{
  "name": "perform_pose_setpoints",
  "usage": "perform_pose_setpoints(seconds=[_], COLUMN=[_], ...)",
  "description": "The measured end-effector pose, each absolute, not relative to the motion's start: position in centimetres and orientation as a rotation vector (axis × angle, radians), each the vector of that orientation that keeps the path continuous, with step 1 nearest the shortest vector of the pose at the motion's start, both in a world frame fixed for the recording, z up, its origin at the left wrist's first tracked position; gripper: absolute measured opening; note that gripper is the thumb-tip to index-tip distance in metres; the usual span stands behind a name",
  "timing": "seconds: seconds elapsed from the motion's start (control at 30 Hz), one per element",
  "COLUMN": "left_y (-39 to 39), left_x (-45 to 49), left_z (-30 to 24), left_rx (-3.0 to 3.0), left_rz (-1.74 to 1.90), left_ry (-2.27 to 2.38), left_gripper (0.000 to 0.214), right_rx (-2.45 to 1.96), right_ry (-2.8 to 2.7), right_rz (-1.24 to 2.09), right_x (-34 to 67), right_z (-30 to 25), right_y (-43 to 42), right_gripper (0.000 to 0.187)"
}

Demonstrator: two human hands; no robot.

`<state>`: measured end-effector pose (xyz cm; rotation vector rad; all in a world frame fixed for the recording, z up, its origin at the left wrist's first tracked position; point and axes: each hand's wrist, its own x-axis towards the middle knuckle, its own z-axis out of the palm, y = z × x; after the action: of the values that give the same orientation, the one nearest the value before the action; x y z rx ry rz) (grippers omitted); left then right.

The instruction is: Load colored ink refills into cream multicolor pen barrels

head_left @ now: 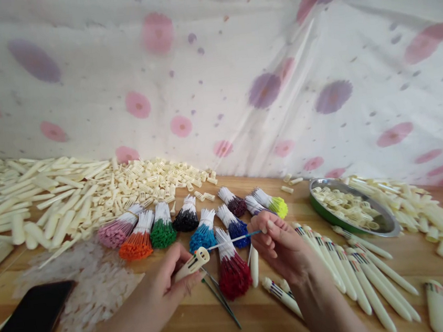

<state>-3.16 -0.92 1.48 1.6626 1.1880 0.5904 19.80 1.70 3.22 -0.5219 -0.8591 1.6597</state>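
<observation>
My left hand (170, 285) is closed around a cream slotted pen barrel (188, 266), its open end facing right. In my right hand (281, 244) a thin pen refill (229, 240) is pinched by its blue end. The white tube of the refill points left, its far end at the barrel's opening; whether it is inside I cannot tell. Below and between the hands lies a bundle of dark red refills (234, 273). Tweezers (223, 300) rest on the wood beside it. Behind the hands stand light blue (202, 236) and dark blue (238, 230) bundles.
More refill bundles, such as orange (135, 245) and green (163, 233), spread behind. Piles of cream pen parts (144, 182) cover the back left. Multicolour pens (362, 278) lie right, near a green-sided metal dish (388, 225). A phone (33, 328) and clear plastic pieces (87, 285) lie left.
</observation>
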Motion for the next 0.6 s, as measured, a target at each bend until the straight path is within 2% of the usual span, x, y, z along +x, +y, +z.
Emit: perform_pose_setpoints(seconds=[0.6], left_y=[-1.04], left_x=[-3.27], left_z=[1.47], left_rx=[1.674], left_rz=[0.557], left_ry=[1.176], left_gripper=[0.02], right_rx=[-0.537], right_ry=[-0.846], right_rz=[1.69], right_x=[19.54], right_z=[3.36], right_y=[1.59], right_gripper=[0.025])
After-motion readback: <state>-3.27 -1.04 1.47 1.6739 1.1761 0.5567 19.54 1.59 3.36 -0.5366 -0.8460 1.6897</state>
